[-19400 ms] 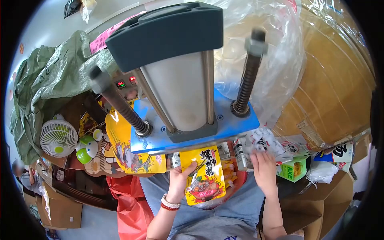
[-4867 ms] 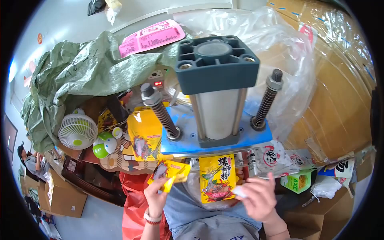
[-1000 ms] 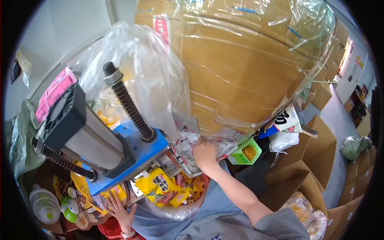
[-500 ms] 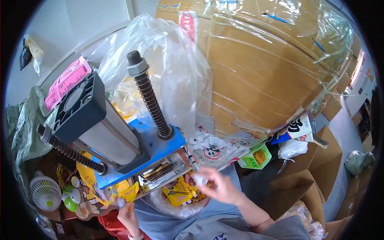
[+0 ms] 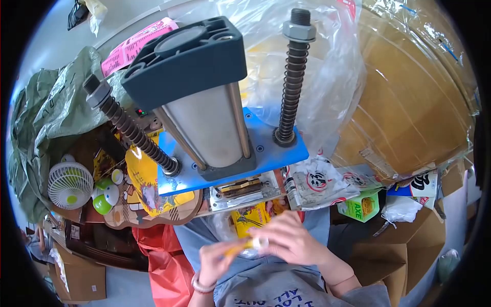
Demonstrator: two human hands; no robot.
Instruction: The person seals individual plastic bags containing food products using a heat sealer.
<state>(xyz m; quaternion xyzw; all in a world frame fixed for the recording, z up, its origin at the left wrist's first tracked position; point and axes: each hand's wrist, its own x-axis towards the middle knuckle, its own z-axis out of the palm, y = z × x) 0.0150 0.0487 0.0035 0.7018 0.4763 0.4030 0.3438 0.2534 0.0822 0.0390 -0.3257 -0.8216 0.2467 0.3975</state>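
In front of my body, below the press, my two hands are close together. My left hand (image 5: 214, 262) is closed on a yellow printed packet (image 5: 235, 249), blurred by motion. Reaching in from the other side, my right hand (image 5: 289, 239) has its fingers bent together at the packet's end. A small white piece (image 5: 260, 242) shows at those fingertips; whether it is held or worn cannot be told. Behind the hands, more yellow packets (image 5: 249, 220) lie in a plastic-lined container on my lap. Above stands the press, with its blue plate (image 5: 271, 156) and metal jaws (image 5: 240, 189).
Two spring-wrapped bolts (image 5: 293, 82) flank the press cylinder (image 5: 204, 123). Leftward are a white fan (image 5: 70, 185), a green and white toy (image 5: 105, 198) and a large yellow bag (image 5: 146, 184). A big carton (image 5: 414, 97) and open boxes (image 5: 376, 256) stand at right.
The left hand has come away from the press's left side with the yellow packet, toward the right hand. The hands now meet before my body. The view has turned left and down.
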